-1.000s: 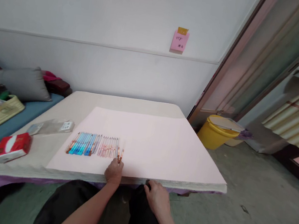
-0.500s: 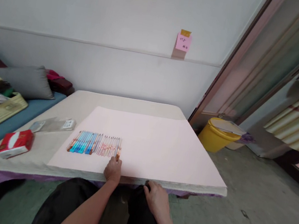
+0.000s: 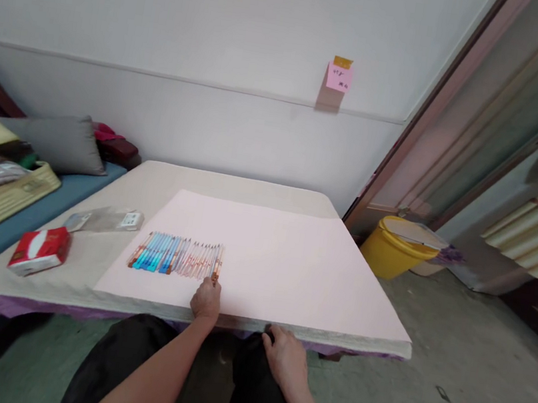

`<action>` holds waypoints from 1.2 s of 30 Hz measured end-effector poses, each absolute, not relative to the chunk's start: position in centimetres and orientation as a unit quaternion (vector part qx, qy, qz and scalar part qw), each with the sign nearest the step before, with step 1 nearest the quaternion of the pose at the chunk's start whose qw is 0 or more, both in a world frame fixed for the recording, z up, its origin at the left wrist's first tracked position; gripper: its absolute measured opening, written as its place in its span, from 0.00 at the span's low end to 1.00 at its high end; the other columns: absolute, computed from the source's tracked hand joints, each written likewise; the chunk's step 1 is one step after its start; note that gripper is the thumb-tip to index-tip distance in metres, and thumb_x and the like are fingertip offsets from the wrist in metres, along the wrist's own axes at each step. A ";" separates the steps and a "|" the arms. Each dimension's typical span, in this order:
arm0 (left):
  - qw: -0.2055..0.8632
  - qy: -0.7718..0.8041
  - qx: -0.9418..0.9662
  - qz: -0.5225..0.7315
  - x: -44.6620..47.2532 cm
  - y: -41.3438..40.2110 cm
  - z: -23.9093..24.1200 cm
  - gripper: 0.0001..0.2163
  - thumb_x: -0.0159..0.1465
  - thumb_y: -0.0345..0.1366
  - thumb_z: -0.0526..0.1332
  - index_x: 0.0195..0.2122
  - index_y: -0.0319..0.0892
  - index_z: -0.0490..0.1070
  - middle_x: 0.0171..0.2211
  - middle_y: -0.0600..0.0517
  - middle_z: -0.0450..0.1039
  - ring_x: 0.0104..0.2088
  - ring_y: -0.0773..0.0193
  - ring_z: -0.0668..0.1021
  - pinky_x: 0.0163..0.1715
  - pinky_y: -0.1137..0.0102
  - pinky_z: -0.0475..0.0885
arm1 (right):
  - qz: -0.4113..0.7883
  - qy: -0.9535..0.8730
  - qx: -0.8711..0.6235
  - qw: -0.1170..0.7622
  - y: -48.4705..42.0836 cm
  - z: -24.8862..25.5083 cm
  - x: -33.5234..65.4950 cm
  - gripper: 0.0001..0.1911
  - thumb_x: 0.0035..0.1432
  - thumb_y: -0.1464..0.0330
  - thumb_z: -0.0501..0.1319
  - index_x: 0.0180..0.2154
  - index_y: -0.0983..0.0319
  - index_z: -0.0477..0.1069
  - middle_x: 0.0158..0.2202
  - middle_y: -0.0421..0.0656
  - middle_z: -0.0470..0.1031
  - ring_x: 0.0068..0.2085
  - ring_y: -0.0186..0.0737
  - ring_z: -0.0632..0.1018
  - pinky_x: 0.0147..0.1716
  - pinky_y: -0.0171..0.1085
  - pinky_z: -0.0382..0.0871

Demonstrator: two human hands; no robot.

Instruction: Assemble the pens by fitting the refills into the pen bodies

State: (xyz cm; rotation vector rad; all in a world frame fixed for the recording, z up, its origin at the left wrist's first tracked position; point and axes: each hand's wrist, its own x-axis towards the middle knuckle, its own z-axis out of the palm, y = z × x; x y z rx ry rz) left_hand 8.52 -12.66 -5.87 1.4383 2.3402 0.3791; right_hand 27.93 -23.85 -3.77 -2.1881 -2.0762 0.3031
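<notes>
A row of slim pens (image 3: 155, 252) lies side by side on a pale pink sheet (image 3: 290, 265), tips toward the wall. Those on the left are blue and orange; pale, reddish-marked ones and a few orange-brown ones lie to the right. My left hand (image 3: 206, 298) is at the row's right end, fingers closed on the near end of an orange-brown pen (image 3: 219, 263). The fingertips are partly hidden by the hand. My right hand (image 3: 285, 353) rests over my right knee at the table's front edge, thumb apart from the fingers, holding nothing.
Left of the sheet are a red tissue pack (image 3: 40, 251) and a clear plastic sleeve (image 3: 107, 220) on the cloth-covered table (image 3: 80, 281). A cushion (image 3: 58, 142) lies on the blue seat. A yellow bucket (image 3: 390, 253) stands beyond the right edge. A pink note (image 3: 339, 77) hangs on the wall.
The view has shifted slightly, so the whole scene sits a little further right. My left hand stays at the row's right end; my right hand still rests by the table edge.
</notes>
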 end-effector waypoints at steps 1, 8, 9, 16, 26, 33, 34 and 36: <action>0.184 0.827 0.513 0.135 8.5 -12.7 -5.9 0.17 0.66 0.43 0.44 0.42 0.40 0.69 0.37 0.42 0.76 0.37 0.52 0.78 0.32 0.64 0.65 | 0.098 -0.684 -0.721 0.056 -23.8 -3.8 28.0 0.14 0.62 0.62 0.50 0.37 0.59 0.73 0.37 0.45 0.77 0.41 0.43 0.75 0.37 0.36 0.62; 0.201 0.808 0.537 0.137 7.6 -12.6 -6.2 0.16 0.65 0.44 0.48 0.43 0.41 0.69 0.38 0.43 0.76 0.39 0.53 0.78 0.32 0.65 0.66 | 0.098 -0.682 -0.722 0.064 -23.9 -4.3 28.1 0.14 0.61 0.63 0.50 0.38 0.59 0.73 0.38 0.44 0.78 0.42 0.44 0.75 0.38 0.37 0.62; 0.204 0.807 0.537 0.137 7.5 -12.5 -6.2 0.17 0.65 0.45 0.48 0.43 0.41 0.69 0.38 0.42 0.76 0.39 0.53 0.78 0.33 0.65 0.66 | 0.099 -0.681 -0.723 0.064 -23.9 -4.3 28.1 0.14 0.61 0.63 0.50 0.38 0.59 0.73 0.38 0.44 0.78 0.42 0.44 0.75 0.38 0.36 0.62; 0.231 0.798 0.538 0.141 7.3 -12.1 -6.3 0.17 0.64 0.46 0.48 0.44 0.41 0.70 0.39 0.41 0.76 0.39 0.54 0.78 0.33 0.65 0.66 | 0.089 -0.674 -0.732 0.050 -24.3 -4.5 27.9 0.16 0.61 0.63 0.49 0.40 0.59 0.73 0.39 0.45 0.77 0.42 0.43 0.75 0.39 0.35 0.61; 0.190 0.796 0.559 0.136 -1.3 -11.9 -4.5 0.11 0.63 0.39 0.50 0.36 0.44 0.71 0.35 0.46 0.77 0.38 0.56 0.77 0.32 0.67 0.65 | 0.079 -0.679 -0.729 0.040 -24.0 -4.6 27.8 0.15 0.61 0.62 0.49 0.39 0.59 0.73 0.38 0.44 0.78 0.41 0.43 0.76 0.37 0.36 0.62; 0.107 0.822 0.546 0.123 -6.8 -10.8 -4.0 0.14 0.64 0.42 0.48 0.43 0.43 0.67 0.40 0.42 0.74 0.40 0.51 0.76 0.33 0.63 0.65 | 0.077 -0.676 -0.731 0.038 -23.7 -4.6 27.6 0.14 0.61 0.62 0.50 0.36 0.59 0.73 0.36 0.44 0.78 0.39 0.43 0.76 0.35 0.36 0.62; 0.100 0.817 0.554 0.122 -6.8 -10.7 -4.2 0.13 0.63 0.42 0.49 0.44 0.43 0.66 0.41 0.43 0.74 0.40 0.51 0.76 0.33 0.63 0.65 | 0.076 -0.676 -0.732 0.040 -23.8 -4.6 27.7 0.14 0.61 0.62 0.50 0.36 0.59 0.73 0.36 0.45 0.78 0.39 0.43 0.76 0.35 0.36 0.62; 0.090 0.808 0.570 0.115 -6.5 -10.6 -4.9 0.12 0.63 0.40 0.50 0.43 0.44 0.66 0.42 0.44 0.73 0.40 0.53 0.76 0.34 0.64 0.65 | 0.077 -0.676 -0.732 0.047 -23.8 -4.7 27.8 0.15 0.61 0.62 0.50 0.37 0.59 0.73 0.36 0.44 0.78 0.40 0.43 0.76 0.36 0.36 0.62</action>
